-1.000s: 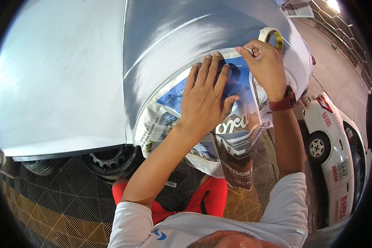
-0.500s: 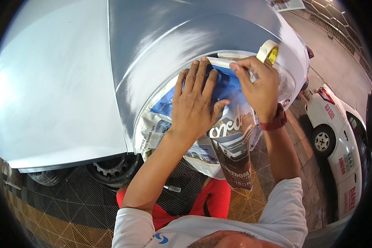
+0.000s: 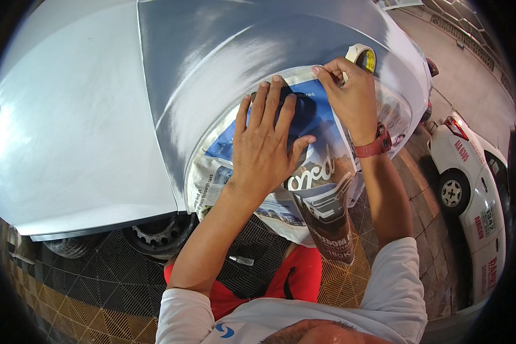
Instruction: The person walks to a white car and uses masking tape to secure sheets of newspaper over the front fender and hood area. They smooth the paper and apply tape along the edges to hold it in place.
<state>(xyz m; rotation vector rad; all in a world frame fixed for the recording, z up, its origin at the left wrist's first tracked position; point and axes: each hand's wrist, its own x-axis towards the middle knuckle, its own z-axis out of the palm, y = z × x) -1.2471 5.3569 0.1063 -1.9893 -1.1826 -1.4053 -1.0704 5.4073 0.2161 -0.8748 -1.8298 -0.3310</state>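
A sheet of printed newspaper (image 3: 321, 120), blue at the top, covers the rounded wheel-arch area of a car fender (image 3: 309, 37) with dull grey patches. Flat on the paper lies my left hand (image 3: 262, 135), its fingers spread toward the upper edge. Pale masking tape (image 3: 305, 75) runs along that edge. My right hand (image 3: 354, 100), with a red watch on its wrist, is closed in a pinch at the tape by the paper's top right corner. Just behind its fingers sits the tape roll (image 3: 353, 53), with a yellow label inside. How the fingers hold the roll is partly hidden.
A pale car panel (image 3: 74, 109) spreads to the left, with a wheel (image 3: 157, 235) on the floor below it. A small clear object (image 3: 242, 261) lies on the dark floor tiles near my red-clothed legs. To the right stands a white car (image 3: 473, 189).
My right hand and the tape roll have shifted slightly up and left, to the paper's top corner. My left hand stays flat on the paper. The view has moved a little.
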